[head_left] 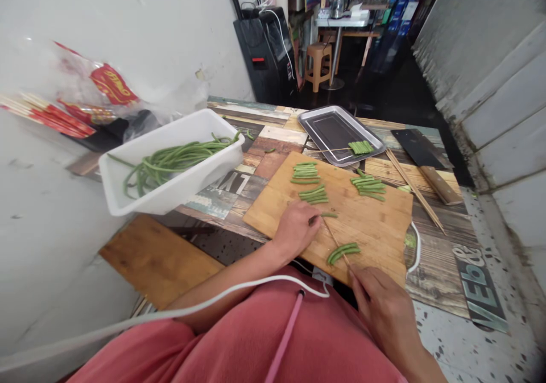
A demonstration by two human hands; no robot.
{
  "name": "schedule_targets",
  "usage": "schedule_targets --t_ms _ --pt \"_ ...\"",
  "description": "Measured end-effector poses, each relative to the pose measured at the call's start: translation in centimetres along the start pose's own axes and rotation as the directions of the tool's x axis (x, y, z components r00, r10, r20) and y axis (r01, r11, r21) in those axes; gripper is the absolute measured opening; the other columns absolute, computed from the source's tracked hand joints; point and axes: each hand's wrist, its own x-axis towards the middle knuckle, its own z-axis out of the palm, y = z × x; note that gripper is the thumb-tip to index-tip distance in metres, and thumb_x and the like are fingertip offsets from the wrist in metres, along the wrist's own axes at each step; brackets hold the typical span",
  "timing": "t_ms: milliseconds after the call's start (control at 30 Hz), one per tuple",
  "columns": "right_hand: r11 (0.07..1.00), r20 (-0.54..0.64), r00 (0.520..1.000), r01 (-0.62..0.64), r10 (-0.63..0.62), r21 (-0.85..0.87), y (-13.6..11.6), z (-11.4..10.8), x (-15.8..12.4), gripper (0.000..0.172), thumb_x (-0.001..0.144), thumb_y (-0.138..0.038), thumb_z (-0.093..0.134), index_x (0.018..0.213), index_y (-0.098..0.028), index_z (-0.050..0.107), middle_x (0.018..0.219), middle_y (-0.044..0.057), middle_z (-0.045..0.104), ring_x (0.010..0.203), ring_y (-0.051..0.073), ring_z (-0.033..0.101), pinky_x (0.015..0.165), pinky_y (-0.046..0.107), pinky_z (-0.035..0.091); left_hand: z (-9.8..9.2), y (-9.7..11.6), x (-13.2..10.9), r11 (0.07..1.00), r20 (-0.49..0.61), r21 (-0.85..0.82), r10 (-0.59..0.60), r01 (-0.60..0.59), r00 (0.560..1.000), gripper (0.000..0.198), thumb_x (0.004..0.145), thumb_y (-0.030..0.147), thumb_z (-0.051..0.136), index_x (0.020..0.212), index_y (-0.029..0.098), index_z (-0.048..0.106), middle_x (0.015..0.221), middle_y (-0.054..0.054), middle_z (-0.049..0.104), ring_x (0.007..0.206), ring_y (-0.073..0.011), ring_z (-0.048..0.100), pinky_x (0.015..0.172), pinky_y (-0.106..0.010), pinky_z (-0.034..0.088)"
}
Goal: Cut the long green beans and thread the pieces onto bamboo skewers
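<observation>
Bamboo is the material of the thin skewer (331,236), which lies slantwise over the near part of a wooden cutting board (384,224), its tip pointing far and left. The left hand (296,227) rests on the board's near left area, its fingers closed in a pinch on 1 short bean piece (329,215) held at the skewer's far tip. The right hand (381,306), at the board's near edge, is closed around the skewer's near end. A cluster of threaded bean pieces (343,252) sits crosswise on the skewer just beyond the right hand. Farther across the board lie 3 groups of cut beans: 2 at the far left (305,173) (314,194) and 1 at the far right (369,185). Beyond the board, a metal tray (328,127) holds a finished bean skewer (360,147) near its right rim. Loose spare skewers (416,192) lie to the right of the board, with a cleaver (420,153) just beyond them. A white tub (170,192) of long uncut beans (170,158) overhangs the table (439,258) at the left.
</observation>
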Motion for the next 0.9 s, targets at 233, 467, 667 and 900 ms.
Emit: schedule_targets --t_ms 233,467,667,900 --pt "1.000 -0.007 1.000 0.012 -0.013 -0.013 0.02 0.04 0.08 0.016 0.091 -0.019 0.047 0.087 -0.015 0.061 0.068 0.003 0.058 0.064 0.014 0.053 0.060 0.026 0.036 0.02 0.03 -0.11 1.000 0.004 -0.002 0.015 -0.015 1.000 0.014 0.078 0.012 0.058 0.076 0.018 0.071 0.075 -0.004 0.067 0.072 -0.0157 0.058 0.071 -0.030 0.047" --pt "1.000 -0.037 0.999 0.019 -0.019 -0.009 -0.12 -0.14 0.06 0.014 0.091 -0.019 0.047 0.086 -0.015 0.060 0.069 0.003 0.059 0.063 0.014 0.053 0.060 0.026 0.036 0.24 -0.03 -0.19 1.000 -0.014 -0.002 0.026 -0.026 1.000 0.013 0.077 0.012 0.059 0.077 0.018 0.071 0.075 -0.004 0.067 0.071 -0.0155 0.057 0.071 -0.030 0.048" --pt "1.000 -0.035 0.999 0.017 -0.017 -0.014 -0.09 -0.20 0.01 0.015 0.091 -0.019 0.048 0.085 -0.015 0.061 0.068 0.003 0.059 0.063 0.014 0.053 0.059 0.026 0.036 0.30 -0.01 -0.19 1.000 -0.013 0.006 0.009 -0.009 1.000 0.014 0.078 0.013 0.058 0.073 0.019 0.070 0.074 -0.003 0.066 0.072 -0.0154 0.057 0.070 -0.030 0.048" --pt "1.000 -0.037 0.999 0.019 -0.019 -0.016 -0.10 -0.15 -0.08 0.015 0.091 -0.019 0.048 0.088 -0.014 0.062 0.070 0.003 0.059 0.065 0.014 0.054 0.061 0.026 0.038 0.18 0.12 -0.15 1.000 -0.001 0.007 0.006 -0.006 1.000 0.014 0.078 0.012 0.057 0.074 0.018 0.070 0.074 -0.003 0.066 0.072 -0.0155 0.057 0.070 -0.029 0.047"
